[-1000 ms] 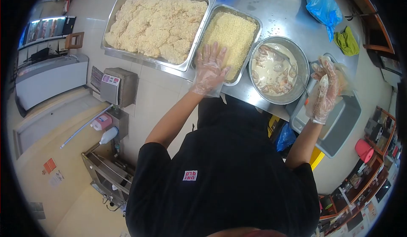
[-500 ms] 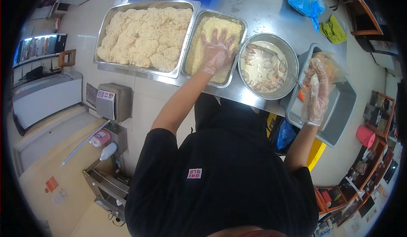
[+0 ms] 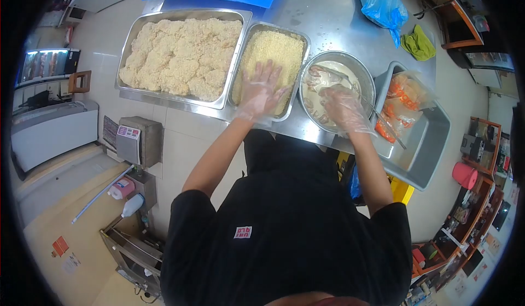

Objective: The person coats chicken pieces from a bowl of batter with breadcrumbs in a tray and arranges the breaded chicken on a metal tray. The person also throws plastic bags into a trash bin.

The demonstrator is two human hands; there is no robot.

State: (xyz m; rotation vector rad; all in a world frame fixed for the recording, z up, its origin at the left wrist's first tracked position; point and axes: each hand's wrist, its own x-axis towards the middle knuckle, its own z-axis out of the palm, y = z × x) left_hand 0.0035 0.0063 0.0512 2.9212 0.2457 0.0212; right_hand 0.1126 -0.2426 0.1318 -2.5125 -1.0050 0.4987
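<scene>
Coated pieces (image 3: 183, 57) fill the tray (image 3: 169, 97), wet ones (image 3: 319, 74) the bowl (image 3: 366, 77) at the desk's (image 3: 322, 24) edge; left hand (image 3: 259, 95) spread wide, right hand (image 3: 344, 108) grip unclear.

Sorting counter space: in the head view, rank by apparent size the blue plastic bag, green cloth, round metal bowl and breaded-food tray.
Breaded-food tray
Round metal bowl
Blue plastic bag
Green cloth

Bright indoor light; pale sheen on steel table (image 3: 328, 16); strong fisheye bending, corners black.
</scene>
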